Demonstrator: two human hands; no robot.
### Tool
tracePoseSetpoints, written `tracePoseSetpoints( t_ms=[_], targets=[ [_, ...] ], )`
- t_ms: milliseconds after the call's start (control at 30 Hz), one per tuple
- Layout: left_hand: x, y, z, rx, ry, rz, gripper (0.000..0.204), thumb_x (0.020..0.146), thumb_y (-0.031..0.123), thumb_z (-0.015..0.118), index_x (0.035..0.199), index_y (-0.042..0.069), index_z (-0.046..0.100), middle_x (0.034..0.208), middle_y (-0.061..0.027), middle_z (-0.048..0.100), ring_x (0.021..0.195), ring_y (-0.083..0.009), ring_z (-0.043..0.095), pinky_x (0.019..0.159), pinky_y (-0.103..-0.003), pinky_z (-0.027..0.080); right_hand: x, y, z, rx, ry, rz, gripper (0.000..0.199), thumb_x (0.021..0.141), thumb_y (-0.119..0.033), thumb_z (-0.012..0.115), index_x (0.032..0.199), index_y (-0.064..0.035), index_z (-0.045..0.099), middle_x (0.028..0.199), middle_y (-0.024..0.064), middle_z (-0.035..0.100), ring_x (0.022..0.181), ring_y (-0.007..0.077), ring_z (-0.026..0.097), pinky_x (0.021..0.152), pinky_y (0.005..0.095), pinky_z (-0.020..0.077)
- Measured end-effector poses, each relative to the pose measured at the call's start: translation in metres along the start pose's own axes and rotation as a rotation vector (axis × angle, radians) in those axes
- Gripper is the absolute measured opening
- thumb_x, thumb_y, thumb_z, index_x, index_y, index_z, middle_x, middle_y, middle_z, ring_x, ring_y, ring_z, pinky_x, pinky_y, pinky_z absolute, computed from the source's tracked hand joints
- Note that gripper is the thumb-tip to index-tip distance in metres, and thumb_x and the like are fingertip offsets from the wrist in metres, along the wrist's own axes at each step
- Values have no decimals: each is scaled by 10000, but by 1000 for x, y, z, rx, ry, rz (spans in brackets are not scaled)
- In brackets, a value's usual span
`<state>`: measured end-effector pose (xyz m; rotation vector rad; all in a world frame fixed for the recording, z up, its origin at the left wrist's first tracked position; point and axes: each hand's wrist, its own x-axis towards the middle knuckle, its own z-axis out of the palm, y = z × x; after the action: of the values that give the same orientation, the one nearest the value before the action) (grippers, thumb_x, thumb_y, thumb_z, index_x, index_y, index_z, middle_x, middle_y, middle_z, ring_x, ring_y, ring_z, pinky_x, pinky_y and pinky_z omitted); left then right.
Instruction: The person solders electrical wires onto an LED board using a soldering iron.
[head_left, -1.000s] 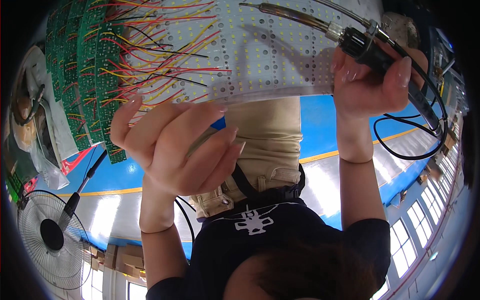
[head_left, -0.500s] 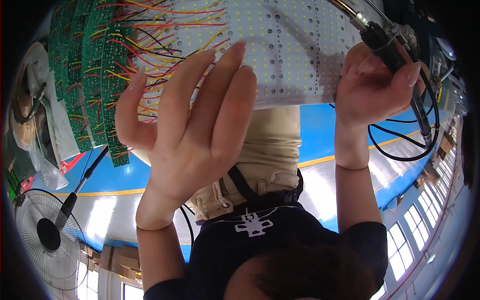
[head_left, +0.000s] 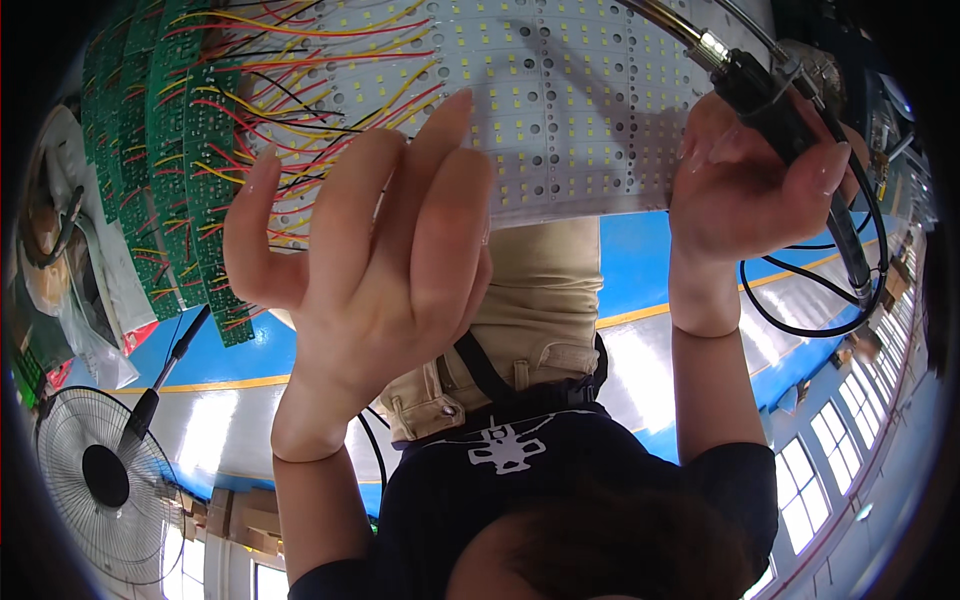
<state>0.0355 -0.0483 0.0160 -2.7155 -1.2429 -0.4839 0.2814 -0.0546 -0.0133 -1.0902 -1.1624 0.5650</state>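
My left hand (head_left: 365, 245) is over the left part of a white LED panel (head_left: 590, 120), dotted with small yellow chips and round holes. Its fingers are bent and apart, with nothing visible between them. Beneath and beside them run thin red, yellow and black wires (head_left: 345, 50), joined to a row of narrow green circuit boards (head_left: 180, 150). On the right, my right hand (head_left: 745, 190) is closed round the black handle of a soldering iron (head_left: 760, 90). A metal tube is clamped alongside the iron, whose tip lies beyond the upper edge.
A black cable (head_left: 800, 325) loops below my right hand. Clear plastic bags (head_left: 85, 300) lie at the far left. A standing fan (head_left: 105, 475) is at the lower left, over the blue and grey floor. Cardboard boxes (head_left: 240, 515) stand behind it.
My left hand's fingers have bent further and drawn back a little to the left. The view of the boards and panel has shifted slightly left. My right hand keeps its hold on the soldering iron.
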Motion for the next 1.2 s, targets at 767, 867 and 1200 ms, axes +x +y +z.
tracePoseSetpoints(
  t_ms=[767,867,1200],
  targets=[
    [0,6,-4,19,-23,-33,223,876,190,596,1079,131,523,1053,51,741,1089,-157,521,1086,-449,194,-12,3,-45,-868,-175,-328,398,868,-117,758,1158,47,539,982,141,660,890,181,642,861,297,504],
    [-4,6,-3,25,-6,-19,215,881,191,593,1075,131,523,1035,58,745,1082,-155,526,1086,-451,195,-9,-1,-23,-966,-242,-359,238,909,-33,675,1105,62,578,973,124,654,882,172,637,842,290,506],
    [-6,5,-6,39,0,-20,197,886,194,592,1064,138,528,1059,66,743,1062,-148,537,1090,-453,202,1,-11,9,-915,-251,-491,315,1018,-93,427,874,136,589,951,146,574,819,160,625,778,299,523]
  ],
)
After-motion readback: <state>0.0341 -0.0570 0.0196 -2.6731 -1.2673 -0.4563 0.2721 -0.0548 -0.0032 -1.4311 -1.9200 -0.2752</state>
